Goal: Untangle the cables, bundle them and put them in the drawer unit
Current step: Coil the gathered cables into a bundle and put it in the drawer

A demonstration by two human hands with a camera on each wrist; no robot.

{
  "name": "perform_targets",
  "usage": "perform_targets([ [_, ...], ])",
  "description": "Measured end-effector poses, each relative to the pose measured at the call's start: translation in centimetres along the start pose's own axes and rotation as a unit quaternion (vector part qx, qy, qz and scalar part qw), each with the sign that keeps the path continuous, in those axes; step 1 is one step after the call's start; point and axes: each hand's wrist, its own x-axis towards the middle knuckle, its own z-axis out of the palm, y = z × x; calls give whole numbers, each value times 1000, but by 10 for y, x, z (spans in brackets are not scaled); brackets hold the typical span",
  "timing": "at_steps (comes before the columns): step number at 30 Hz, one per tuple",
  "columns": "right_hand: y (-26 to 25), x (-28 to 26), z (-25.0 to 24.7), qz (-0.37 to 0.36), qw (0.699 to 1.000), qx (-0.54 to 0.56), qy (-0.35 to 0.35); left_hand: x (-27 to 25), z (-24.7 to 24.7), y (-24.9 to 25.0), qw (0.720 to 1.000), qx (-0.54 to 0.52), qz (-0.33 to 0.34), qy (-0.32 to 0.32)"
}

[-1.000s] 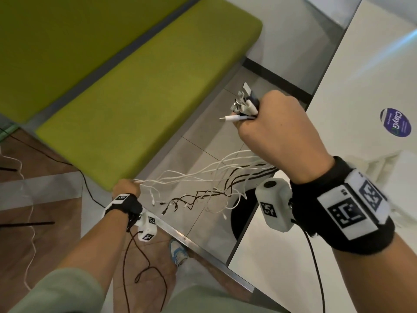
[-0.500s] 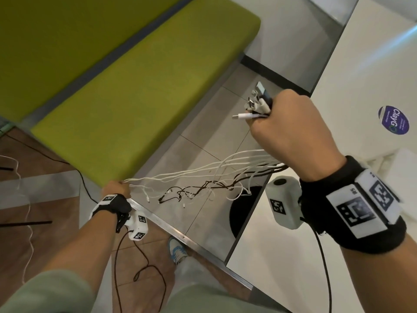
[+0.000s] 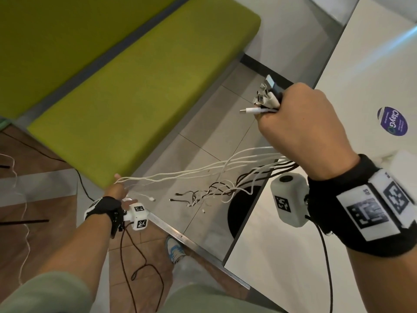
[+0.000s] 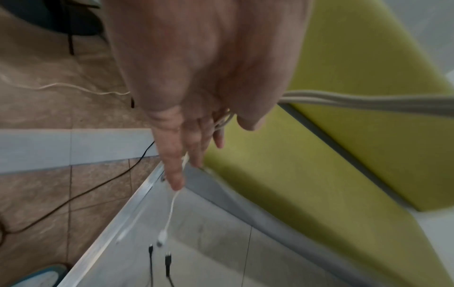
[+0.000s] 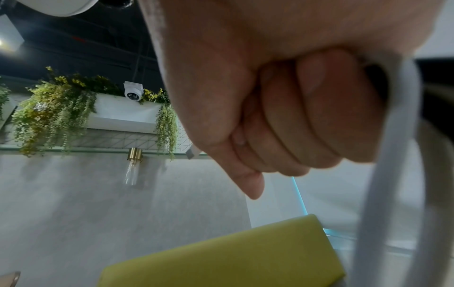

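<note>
Far left: a green bench point(image 3: 140, 91) over brown floor, with a thin white cord point(image 3: 24, 222) trailing at the left edge. Near left: left hand point(image 3: 117, 190), fingers point(image 4: 172, 165) straight and loose, white cables point(image 3: 180, 175) passing through between thumb and fingers rather than clenched; one white plug point(image 4: 162, 236) dangling below the fingertips in the left wrist view, two dark plugs point(image 4: 168, 260) hanging just beside it. Centre: cables strung in the air over pale floor tiles point(image 3: 203, 136), white strands stretched up and right, black strands point(image 3: 248, 177) sagging among them, loose ends hanging tangled in the middle. Below, a metal floor strip point(image 3: 180, 233) and a blue-white shoe point(image 3: 174, 249). Right: right hand point(image 3: 302, 123) raised, clenched in a fist round the cable bunch, connector ends point(image 3: 266, 96) fanning out from the top of the fist, one white plug pointing left. Right wrist view: fingers point(image 5: 307, 116) curled tight, a white cable point(image 5: 388, 155) looping down past them. Far right: white tabletop point(image 3: 361, 75) with a round purple sticker point(image 3: 392, 122).
</note>
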Motion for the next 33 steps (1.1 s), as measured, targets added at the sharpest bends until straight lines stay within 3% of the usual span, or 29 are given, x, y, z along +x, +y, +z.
perform_targets([
  [5,2,2,-7,9,1000,-1,17,12,-5,-6,974,206,94,22],
  [12,-2,2,-1,-10,1000,-4,3,-18,8,0,970,197,140,32],
  [18,-2,3,-2,-4,1000,-12,4,-14,6,4,971,169,169,15],
  [24,-4,1,-1,-9,1000,-11,-1,-18,10,3,924,310,223,-14],
  [28,-6,-1,-1,-3,1000,-9,-8,-22,17,3,912,325,245,-44],
  [33,-8,-2,0,-3,1000,4,-22,-18,20,4,890,396,217,-67],
])
